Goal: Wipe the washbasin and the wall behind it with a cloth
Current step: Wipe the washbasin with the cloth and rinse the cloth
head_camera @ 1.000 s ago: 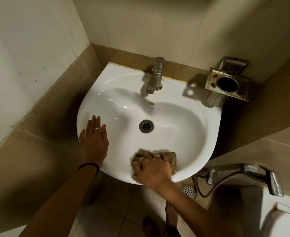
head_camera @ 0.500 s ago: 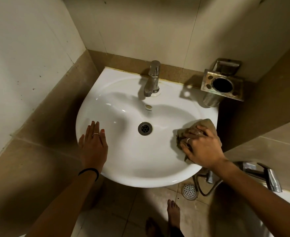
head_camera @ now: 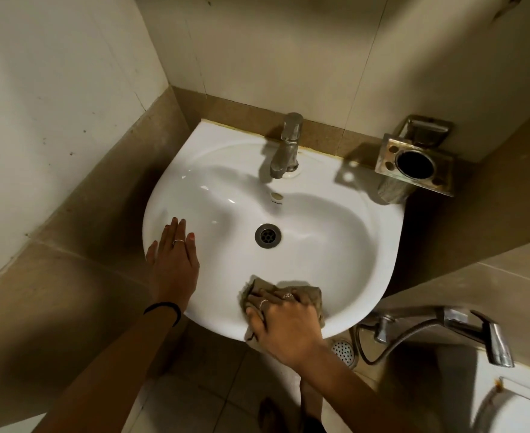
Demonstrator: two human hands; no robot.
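- Your right hand (head_camera: 284, 326) presses flat on the brown cloth (head_camera: 307, 296), fingers spread over it and curled at the near edge; it clamps the cloth against the basin's front rim at about 6 o'clock from the drain (head_camera: 268, 235).
- The cloth is bunched, part of it lying inside the bowl and part draped over the front lip beneath your palm.
- Your left hand (head_camera: 173, 260) lies open and flat on the rim of the washbasin (head_camera: 335, 232) at about 9 o'clock from the drain, fingers together and pointing toward the wall, gripping nothing. A dark band (head_camera: 163, 309) circles that wrist.
- The two hands are apart, with bare white rim between them.
- The metal tap (head_camera: 285, 148) stands at 12 o'clock on the basin's back edge, its spout aimed toward the bowl.
- The wall behind the basin (head_camera: 273, 57) is pale tile above a tan band that meets the back rim.
- A metal tumbler holder (head_camera: 413, 159) is fixed to the wall at about 2 o'clock, just beside the basin's right rear corner.
- A second tap with a hose (head_camera: 473, 323) sits at about 4 o'clock, below the rim.
- A round floor drain (head_camera: 343, 351) shows under the front right edge.
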